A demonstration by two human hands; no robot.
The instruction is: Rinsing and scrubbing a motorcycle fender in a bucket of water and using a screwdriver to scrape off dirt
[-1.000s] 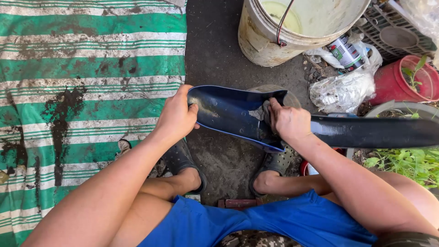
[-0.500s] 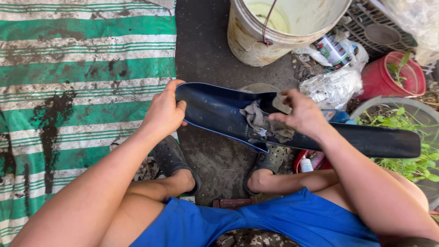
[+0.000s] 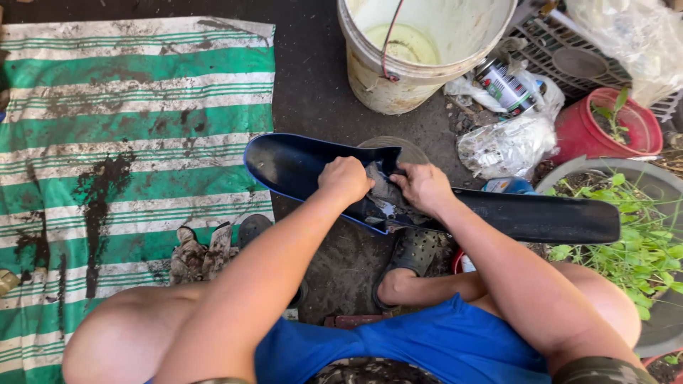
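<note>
Holding a dirty grey rag (image 3: 384, 190), the left hand (image 3: 346, 179) and right hand (image 3: 425, 186) both close on it. It looks soft and floppy, easy to bunch. It sits between them on the long dark blue panel (image 3: 299, 167), which looks stiff and smooth, above the feet.

A white bucket (image 3: 420, 50), a striped green mat (image 3: 135, 142) and a red pot (image 3: 605, 131) lie about.

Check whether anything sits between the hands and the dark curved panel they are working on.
Only a grey rag does: left hand and right hand both press it into the dark blue curved panel, bunched between them. Nothing else visible gets in the way.
</note>
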